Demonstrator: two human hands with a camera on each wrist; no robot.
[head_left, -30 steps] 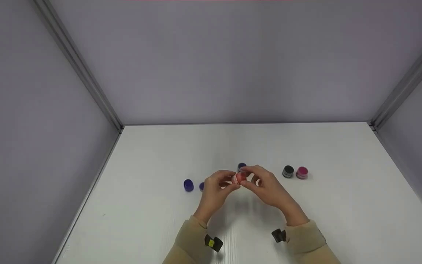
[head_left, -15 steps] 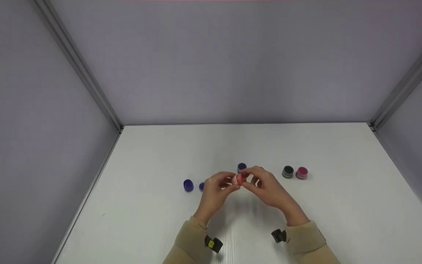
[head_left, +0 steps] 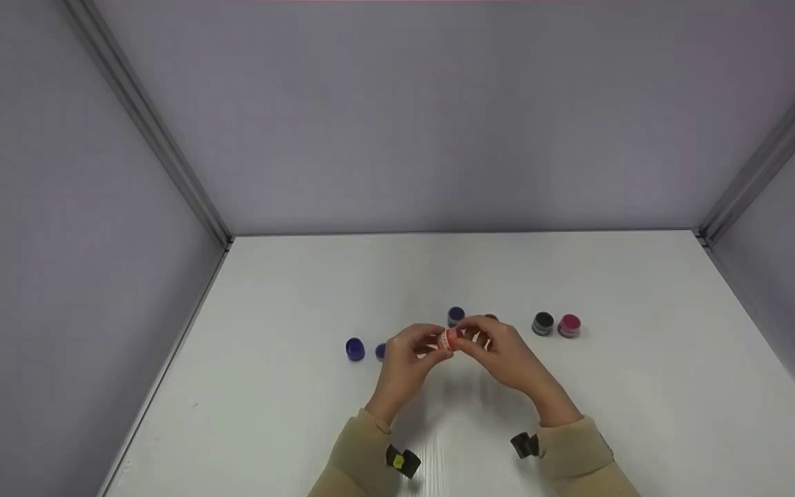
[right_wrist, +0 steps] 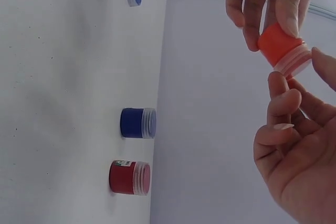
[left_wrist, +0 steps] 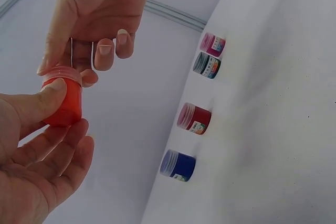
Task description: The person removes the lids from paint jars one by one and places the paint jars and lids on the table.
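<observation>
Small orange jar of translucent glossy plastic with a ribbed clear lid. Blue jar and red jar, smooth plastic with paper labels. Table, matt white with fine grain. Sleeves, soft beige cloth. Corner rails, brushed metal.

Red jar mostly behind the right hand; labels perhaps too small.

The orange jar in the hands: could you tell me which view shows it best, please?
The right wrist view: the orange jar shows body and clear lid, largely unhidden. The left wrist view shows it partly behind the left thumb. The head view shows it tiny between both hands.
</observation>
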